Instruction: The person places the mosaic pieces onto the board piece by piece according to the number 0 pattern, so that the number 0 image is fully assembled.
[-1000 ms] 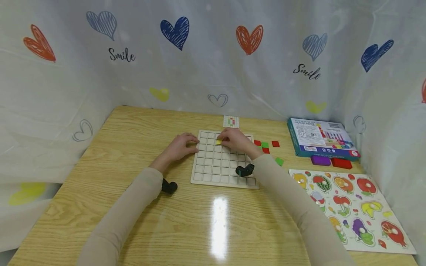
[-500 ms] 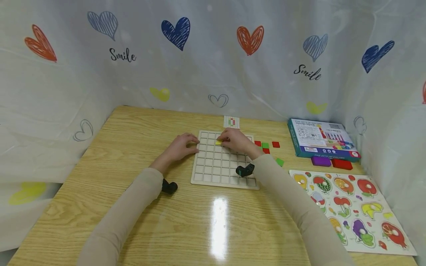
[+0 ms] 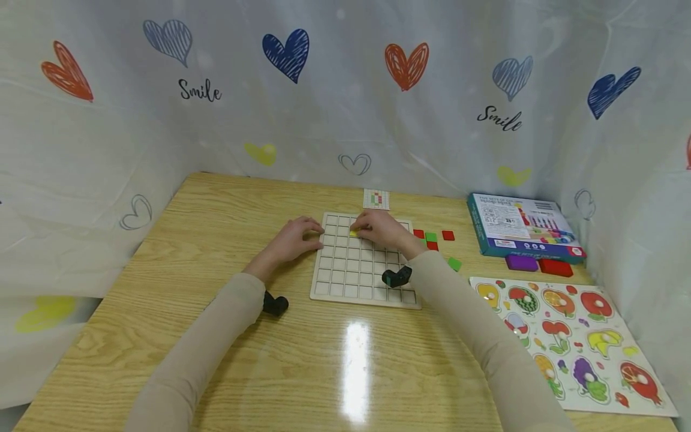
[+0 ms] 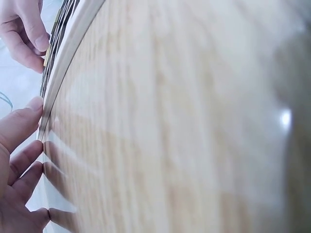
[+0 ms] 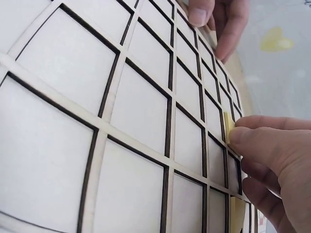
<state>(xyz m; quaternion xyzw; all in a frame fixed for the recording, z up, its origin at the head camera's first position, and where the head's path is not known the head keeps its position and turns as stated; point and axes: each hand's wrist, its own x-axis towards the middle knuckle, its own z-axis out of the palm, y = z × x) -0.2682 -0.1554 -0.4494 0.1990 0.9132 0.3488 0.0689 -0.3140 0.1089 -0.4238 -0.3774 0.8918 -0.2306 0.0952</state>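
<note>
My right hand (image 3: pixel 384 231) pinches a yellow tile (image 3: pixel 354 233) at its fingertips (image 5: pixel 243 136), thumb and forefinger curled on it, down over the wooden grid board (image 3: pixel 361 264) in the second row from the far edge, left of the board's middle. In the right wrist view the tile sits edge-up against a cell line, tilted and not flat in a cell as far as I can tell. The tile is at the left tip of my right hand, so this hand is the nearer one. My left hand (image 3: pixel 294 237) rests at the board's left edge, near the far corner, fingers loosely bent, thumb touching the rim (image 4: pixel 36 104), holding nothing. Loose red tiles (image 3: pixel 447 234) and green tiles (image 3: pixel 430 236) lie on the table (image 3: pixel 216 216) just beside the board's right side, behind my right wrist. A pattern card (image 3: pixel 375 199) lies beyond the board's far edge.
</note>
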